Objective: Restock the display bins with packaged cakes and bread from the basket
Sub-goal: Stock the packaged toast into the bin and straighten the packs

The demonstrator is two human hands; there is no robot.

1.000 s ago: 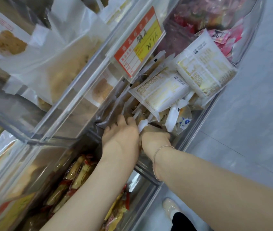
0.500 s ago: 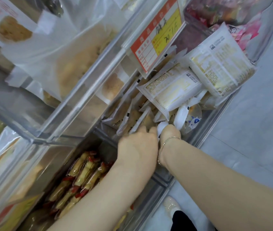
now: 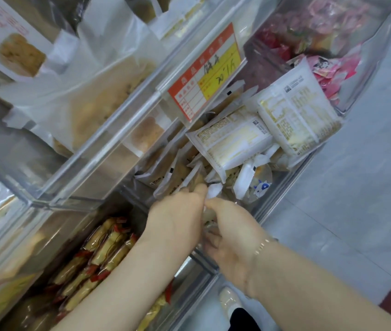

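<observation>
Fingers of left hand [image 3: 177, 218] & right hand [image 3: 232, 237] curled on small pkts [image 3: 213, 191] (white-edged) in clear bin [image 3: 285, 181].

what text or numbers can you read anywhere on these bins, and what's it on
"20" with further handwritten strokes: yellow field of the orange price tag clipped to the bin front; the rest of the handwriting is unclear.
Printed characters on the tag's orange part: too blurred to read.
Fine print on the two white cake packets: too small to read.
Dark lettering on a brown packet: blurred.
Red characters on the white package, upper left: blurred.
</observation>
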